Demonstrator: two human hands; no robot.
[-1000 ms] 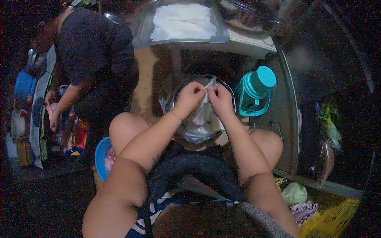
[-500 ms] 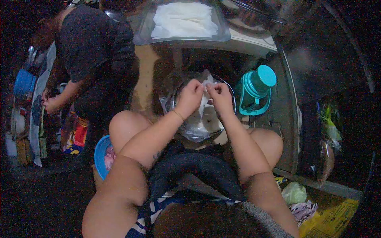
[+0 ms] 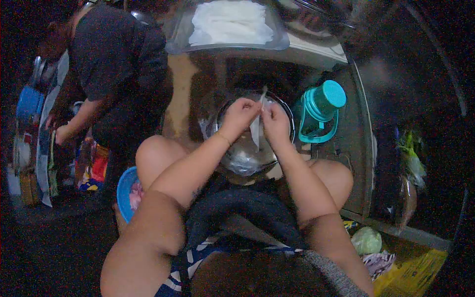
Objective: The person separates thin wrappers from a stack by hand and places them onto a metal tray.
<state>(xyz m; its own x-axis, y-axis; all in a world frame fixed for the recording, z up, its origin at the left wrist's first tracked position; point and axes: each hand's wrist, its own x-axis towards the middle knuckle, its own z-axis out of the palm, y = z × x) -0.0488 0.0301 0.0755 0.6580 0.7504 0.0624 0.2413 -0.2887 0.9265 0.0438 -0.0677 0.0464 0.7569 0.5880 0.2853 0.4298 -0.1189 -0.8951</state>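
Observation:
My left hand [image 3: 241, 117] and my right hand [image 3: 276, 123] are close together, both pinching a thin whitish sheet [image 3: 255, 131] that hangs down between them. Its narrow tip sticks up above my fingers. Below the hands is a round container with a dark rim [image 3: 293, 129], lined with clear plastic [image 3: 243, 163]; what lies inside it is blurred. Beyond it, a clear tray [image 3: 178, 45] holds a stack of white sheets [image 3: 231, 24].
A teal dipper [image 3: 333, 94] rests on a teal bucket [image 3: 309, 116] at the right. By my left knee is a blue basin [image 3: 123, 193] with pinkish pieces. Another person [image 3: 116, 59] bends at the left. A cabbage [image 3: 367, 240] lies lower right.
The whitish sheet between my hands has narrowed and now hangs edge-on. My hands have stayed over the container. The other person's hands have shifted slightly.

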